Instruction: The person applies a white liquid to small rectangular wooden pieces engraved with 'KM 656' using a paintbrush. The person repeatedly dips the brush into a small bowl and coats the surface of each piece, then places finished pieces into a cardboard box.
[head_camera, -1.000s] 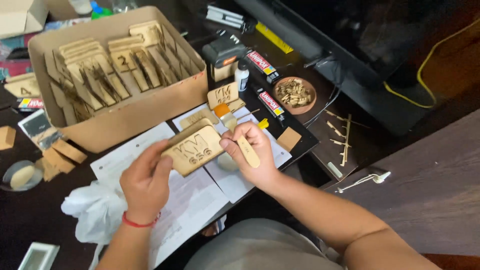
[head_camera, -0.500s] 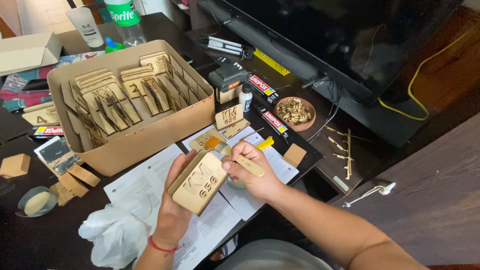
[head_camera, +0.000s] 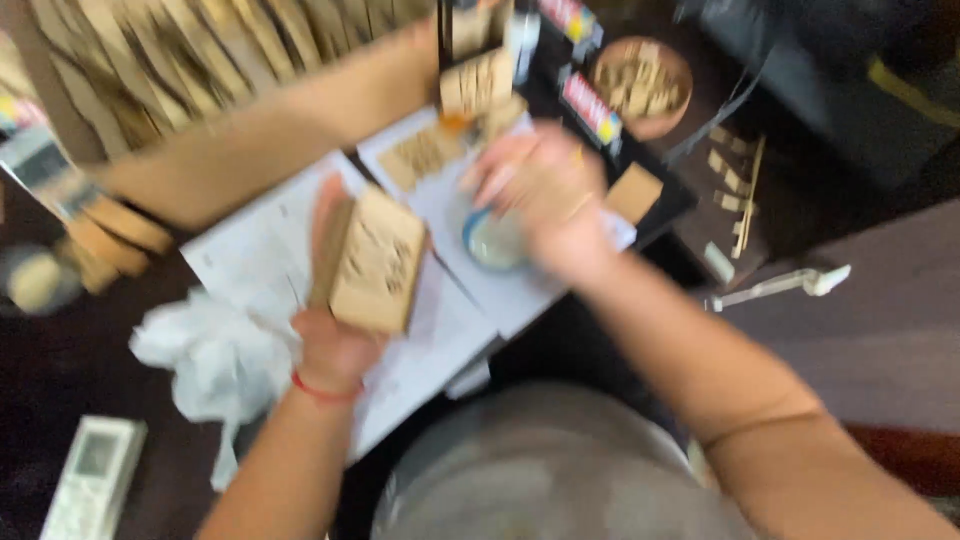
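My left hand (head_camera: 335, 340) grips a flat, engraved wooden panel (head_camera: 372, 262) from below and holds it up on edge over the white paper sheets (head_camera: 262, 245). A red band circles that wrist. My right hand (head_camera: 545, 190) is motion-blurred, to the right of the panel and apart from it, fingers spread over a small round blue-rimmed dish (head_camera: 495, 240). The blur hides whether it holds a small wooden piece.
A cardboard box (head_camera: 210, 150) of wooden parts fills the upper left. A brown bowl (head_camera: 640, 85) of small pieces and glue tubes (head_camera: 590, 105) lie at the back. Crumpled white tissue (head_camera: 200, 350), a white handset (head_camera: 90, 475) and a white spoon-like tool (head_camera: 780, 285) surround the paper.
The view has dropped closer to the table and blurred. My right hand has left the panel and moved right over the round dish. My left hand has tilted the panel more upright.
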